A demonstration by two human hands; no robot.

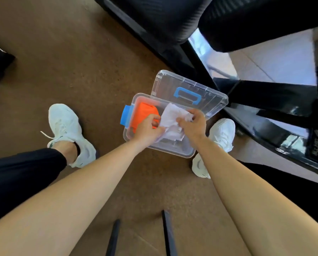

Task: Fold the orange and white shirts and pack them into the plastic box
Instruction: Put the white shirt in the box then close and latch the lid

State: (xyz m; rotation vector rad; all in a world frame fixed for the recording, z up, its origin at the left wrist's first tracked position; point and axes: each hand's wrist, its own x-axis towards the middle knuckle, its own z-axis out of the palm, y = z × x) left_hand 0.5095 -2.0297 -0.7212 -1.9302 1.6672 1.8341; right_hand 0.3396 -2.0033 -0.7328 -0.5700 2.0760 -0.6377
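Note:
A clear plastic box [174, 151] with a blue latch [126, 115] sits on the brown floor between my feet. The folded orange shirt [145, 112] lies inside at its left end. Beside it, the folded white shirt [171, 119] is held over the box's right half. My left hand [148, 129] pinches the white shirt's near left edge, partly covering the orange one. My right hand [192, 122] grips its right side. The box's clear lid [206, 89] with a blue handle lies open behind the box.
My white sneakers [69, 133] [220, 137] stand on either side of the box. A black chair seat [256, 21] and its base [276, 100] crowd the upper right. Two thin dark bars [168, 235] show at the bottom edge.

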